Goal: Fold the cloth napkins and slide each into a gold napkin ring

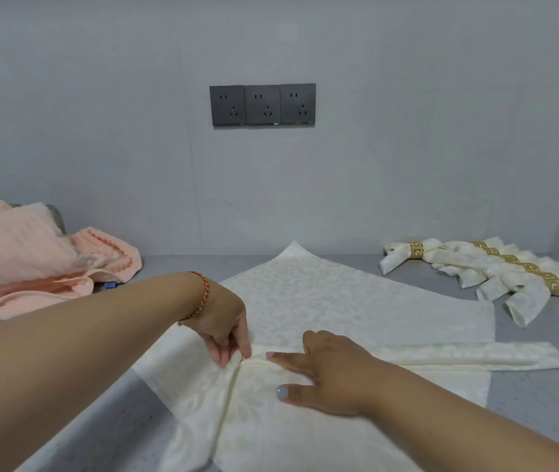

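Note:
A cream patterned napkin (332,301) lies spread on the grey counter (544,396), its near part gathered into pleats that run off to the right. My left hand (223,325) pinches a fold of the cloth near its middle. My right hand (322,369) rests flat on the napkin beside it, with the index finger pressing along the crease. At the back right lie several folded napkins (496,270), each inside a gold ring (416,250).
A heap of pink towels (32,257) sits at the back left against the wall. Three dark wall sockets (262,104) are mounted above the counter. A small blue item (110,285) peeks out under the towels.

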Motion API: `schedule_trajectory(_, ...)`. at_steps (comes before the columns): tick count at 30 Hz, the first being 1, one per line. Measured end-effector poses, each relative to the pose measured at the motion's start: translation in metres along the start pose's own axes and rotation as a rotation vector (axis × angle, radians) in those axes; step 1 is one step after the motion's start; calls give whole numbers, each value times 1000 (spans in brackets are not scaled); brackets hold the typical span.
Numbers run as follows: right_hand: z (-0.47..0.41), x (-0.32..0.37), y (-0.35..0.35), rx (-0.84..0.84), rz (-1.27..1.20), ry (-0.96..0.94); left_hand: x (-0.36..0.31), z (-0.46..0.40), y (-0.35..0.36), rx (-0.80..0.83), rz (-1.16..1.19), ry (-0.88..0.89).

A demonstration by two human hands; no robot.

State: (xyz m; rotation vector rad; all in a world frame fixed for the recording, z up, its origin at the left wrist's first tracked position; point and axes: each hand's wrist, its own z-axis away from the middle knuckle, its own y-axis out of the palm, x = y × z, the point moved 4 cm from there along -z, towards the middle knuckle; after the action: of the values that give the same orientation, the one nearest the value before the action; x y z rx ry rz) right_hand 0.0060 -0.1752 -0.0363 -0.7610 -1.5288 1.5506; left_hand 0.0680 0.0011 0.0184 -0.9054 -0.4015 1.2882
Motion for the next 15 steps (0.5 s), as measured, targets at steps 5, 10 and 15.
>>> schedule_trajectory(5,-2,-3,-2,27,-110,30,-2,-11,-2,-67,-64,93)
schedule_trajectory(10,-9,-9,-9,87,-393,114,-5,-22,-8,-189,-140,98)
schedule_trajectory(15,-11,-19,-24,157,-535,175,-24,-33,-3,-317,450,359)
